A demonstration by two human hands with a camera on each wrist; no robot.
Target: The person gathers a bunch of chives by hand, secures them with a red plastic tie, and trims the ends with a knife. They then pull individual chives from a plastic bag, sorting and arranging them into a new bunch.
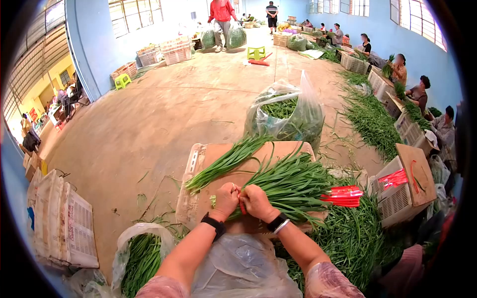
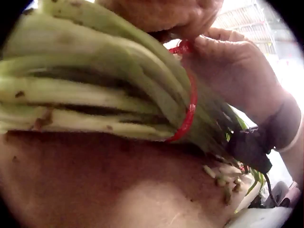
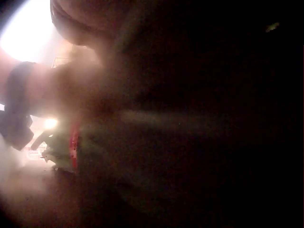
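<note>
A large bunch of garlic chives [image 1: 293, 184] lies across a brown board [image 1: 186, 211] in the head view. Around its pale stems runs a red tie [image 2: 191, 104], seen closely in the left wrist view. My left hand [image 1: 226, 199] and right hand [image 1: 257, 202] meet above the stems, fingers curled, both pinching the tie's ends. Red shows between the right thumb and fingers in the left wrist view. A second, smaller bunch [image 1: 228, 164] rests at the board's far left. Loose red ties [image 1: 343, 195] lie by the leaf tips. The right wrist view is mostly dark.
Beyond the board stands a clear plastic bag [image 1: 313, 116] of greens. Loose chives [image 1: 353, 238] are heaped at the right, near a tilted crate [image 1: 392, 193]. Stacked crates [image 1: 69, 223] stand left, with another bag of chives [image 1: 141, 263] nearer. Several people sit along the right wall.
</note>
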